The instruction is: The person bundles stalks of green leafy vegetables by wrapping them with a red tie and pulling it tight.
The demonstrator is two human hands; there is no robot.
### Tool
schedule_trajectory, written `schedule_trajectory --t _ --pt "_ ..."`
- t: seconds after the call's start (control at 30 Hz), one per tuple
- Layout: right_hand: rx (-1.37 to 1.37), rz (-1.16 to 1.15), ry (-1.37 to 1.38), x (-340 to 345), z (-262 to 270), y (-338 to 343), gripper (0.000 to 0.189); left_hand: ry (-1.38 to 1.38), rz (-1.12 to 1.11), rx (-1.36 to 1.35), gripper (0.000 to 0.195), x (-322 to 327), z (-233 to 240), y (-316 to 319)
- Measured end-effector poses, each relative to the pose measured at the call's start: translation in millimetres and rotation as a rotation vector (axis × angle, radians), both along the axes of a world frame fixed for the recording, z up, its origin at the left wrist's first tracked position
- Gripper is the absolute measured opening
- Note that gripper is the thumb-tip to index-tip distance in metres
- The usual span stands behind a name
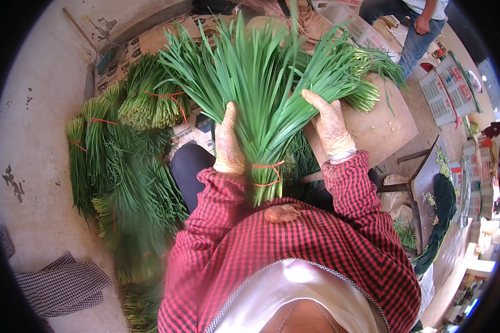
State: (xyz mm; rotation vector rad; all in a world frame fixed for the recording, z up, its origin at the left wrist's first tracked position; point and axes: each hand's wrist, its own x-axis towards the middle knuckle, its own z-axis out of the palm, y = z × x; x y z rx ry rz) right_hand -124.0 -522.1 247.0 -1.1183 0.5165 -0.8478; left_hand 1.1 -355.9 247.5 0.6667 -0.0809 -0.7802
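Observation:
A large bundle of long green leaves, resembling garlic chives (254,100), fans out before my chest, with its cut stems towards me. An orange-red tie (268,174) goes round its lower stems. My left hand (229,143), in a pale, stained glove, holds the bundle's left side with the thumb upright against the leaves. On its right side, my right hand (331,125), gloved alike, has its thumb over the leaves; its fingers are largely hidden behind them. Both hands grip above the tie.
Tied bundles of the same greens (150,95) are heaped along the wall at left. More stems (362,93) lie on a brown board (383,120) at right. Beyond are a metal-framed stool (425,200), printed plastic baskets (450,89) and a person in jeans (421,41).

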Motion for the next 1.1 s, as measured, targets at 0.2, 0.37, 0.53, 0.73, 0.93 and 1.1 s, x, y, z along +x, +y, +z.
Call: schedule_trajectory --t 0.2,0.37,0.53,0.73,0.93,1.1 --pt "0.054 -0.068 -0.126 -3 10 7 0.037 -0.017 -0.034 0.042 0.051 -1 0 0" --pt "0.150 -0.058 -0.128 -9 17 8 0.035 -0.100 -0.047 0.142 0.058 -3 3 -3" --pt "0.128 -0.072 -0.101 -13 13 6 0.036 -0.095 0.148 0.049 0.055 -16 13 -8" --pt "0.149 -0.060 -0.120 -16 9 4 0.037 -0.155 0.051 0.035 0.052 -5 -17 -11" --pt "0.072 -0.025 -0.113 -20 9 8 0.038 -0.156 0.120 -0.041 0.043 -13 -37 -10" --pt "-0.061 -0.082 -0.108 -23 30 19 0.048 -0.181 0.171 -0.077 0.037 -18 -53 -11"
